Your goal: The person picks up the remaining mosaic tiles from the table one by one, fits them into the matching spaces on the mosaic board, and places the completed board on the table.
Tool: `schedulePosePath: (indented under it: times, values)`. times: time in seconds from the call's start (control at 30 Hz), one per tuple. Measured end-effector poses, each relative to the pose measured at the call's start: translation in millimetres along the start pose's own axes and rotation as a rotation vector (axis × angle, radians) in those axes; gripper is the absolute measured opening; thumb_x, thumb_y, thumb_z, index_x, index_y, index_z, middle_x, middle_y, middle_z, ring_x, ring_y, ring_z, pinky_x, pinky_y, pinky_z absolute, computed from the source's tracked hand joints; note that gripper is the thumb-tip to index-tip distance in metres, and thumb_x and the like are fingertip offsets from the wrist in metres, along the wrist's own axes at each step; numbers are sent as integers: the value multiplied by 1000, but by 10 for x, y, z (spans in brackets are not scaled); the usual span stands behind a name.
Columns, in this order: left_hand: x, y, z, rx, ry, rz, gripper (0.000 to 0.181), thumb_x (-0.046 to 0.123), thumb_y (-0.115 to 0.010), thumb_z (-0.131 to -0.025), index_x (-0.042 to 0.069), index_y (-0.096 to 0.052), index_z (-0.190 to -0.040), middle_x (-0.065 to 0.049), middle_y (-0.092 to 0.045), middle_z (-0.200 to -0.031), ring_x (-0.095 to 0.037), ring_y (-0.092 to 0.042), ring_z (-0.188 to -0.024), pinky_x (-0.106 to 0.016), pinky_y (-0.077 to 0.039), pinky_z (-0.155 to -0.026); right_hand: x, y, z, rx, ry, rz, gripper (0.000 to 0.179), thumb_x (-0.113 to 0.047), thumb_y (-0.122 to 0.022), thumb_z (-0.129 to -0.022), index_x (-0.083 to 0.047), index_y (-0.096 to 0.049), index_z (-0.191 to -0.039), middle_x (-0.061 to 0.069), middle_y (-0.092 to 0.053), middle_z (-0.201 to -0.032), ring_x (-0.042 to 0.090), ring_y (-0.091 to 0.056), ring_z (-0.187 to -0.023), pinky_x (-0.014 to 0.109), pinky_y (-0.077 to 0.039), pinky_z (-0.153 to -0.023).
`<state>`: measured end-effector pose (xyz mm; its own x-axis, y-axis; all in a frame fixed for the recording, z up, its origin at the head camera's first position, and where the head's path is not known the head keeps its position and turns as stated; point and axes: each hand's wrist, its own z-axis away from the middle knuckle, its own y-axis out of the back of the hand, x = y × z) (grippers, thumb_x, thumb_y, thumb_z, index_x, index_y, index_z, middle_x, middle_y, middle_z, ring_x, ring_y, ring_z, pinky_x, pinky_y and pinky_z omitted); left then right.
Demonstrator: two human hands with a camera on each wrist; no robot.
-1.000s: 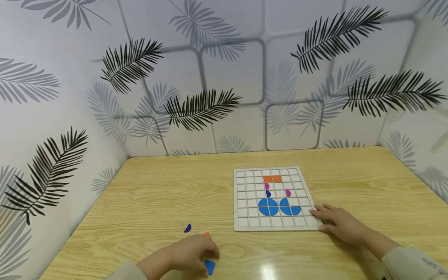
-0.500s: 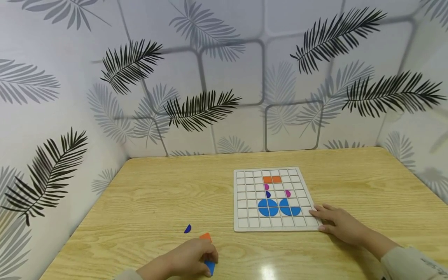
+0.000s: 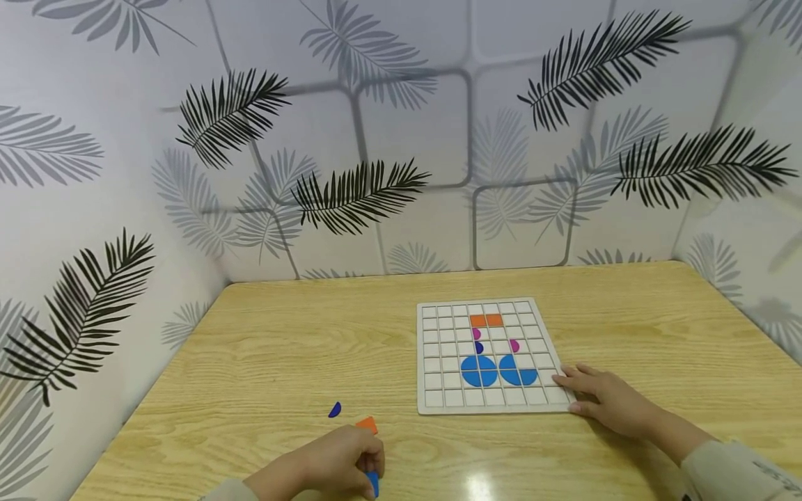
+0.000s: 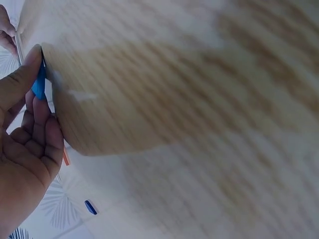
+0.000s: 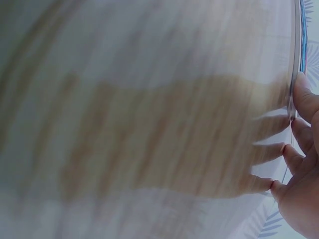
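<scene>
Picking up seems the step in hand, with the left hand (image 3: 338, 456) pinching a blue piece (image 4: 39, 83) at the desk's (image 3: 301, 334) near side and the right hand (image 3: 608, 403), fingers relaxed, touching the grid board (image 3: 434, 379), likely calling for a lift far-right.

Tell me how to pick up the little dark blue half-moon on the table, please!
Pinch the dark blue half-moon across its middle, between the straight edge and the curve. I'd come from above, on the side away from the orange piece: the half-moon looks thin and flat, so its edges probably give the best grip.
</scene>
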<state>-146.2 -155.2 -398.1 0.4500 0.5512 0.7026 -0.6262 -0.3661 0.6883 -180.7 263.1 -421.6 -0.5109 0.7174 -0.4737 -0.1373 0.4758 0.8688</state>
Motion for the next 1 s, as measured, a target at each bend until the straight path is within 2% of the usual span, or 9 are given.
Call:
schedulePosePath:
  times: [0.23,0.43,0.57,0.8,1.0]
  values:
    - [-17,19,-3,-10,-72,-23,14,8,-71,-67,10,-58,-72,12,-52,-68,3,-47,-62,-16,-43,-57,-7,3,2,1,-5,-3,47,-25,-60,-79,1,-52,-117,26,-43,-121,48,-30,-113,59,-25,-86]
    - [-17,26,-8,-30,-98,60,8,10,-67,-72,9,-59,-74,13,-53,-69,4,-48,-62,-17,-44,-59,-11,2,2,-2,-10,-4,47,-25,-60,-79,0,-51,-118,25,-43,-121,48,-30,-113,59,-25,-86]
    - [9,18,-29,-23,-63,98,8,12,-66,-74,11,-59,-77,13,-53,-69,3,-46,-62,-17,-42,-58,-9,-3,1,0,-7,-2,47,-25,-60,-79,0,-51,-118,25,-43,-121,48,-30,-113,59,-25,-86]
    - [75,32,-144,11,-18,155,8,10,-62,-78,13,-57,-84,10,-53,-73,-2,-48,-65,-19,-42,-60,-11,-10,3,13,-4,6,46,-22,-61,-78,1,-52,-117,25,-44,-120,47,-31,-112,58,-25,-86]
    - [156,72,-283,54,-35,138,10,8,-59,-81,13,-60,-90,10,-55,-80,-3,-51,-71,-20,-43,-64,-23,-7,8,17,-13,11,46,-23,-61,-78,0,-53,-117,24,-44,-121,47,-31,-112,58,-25,-86]
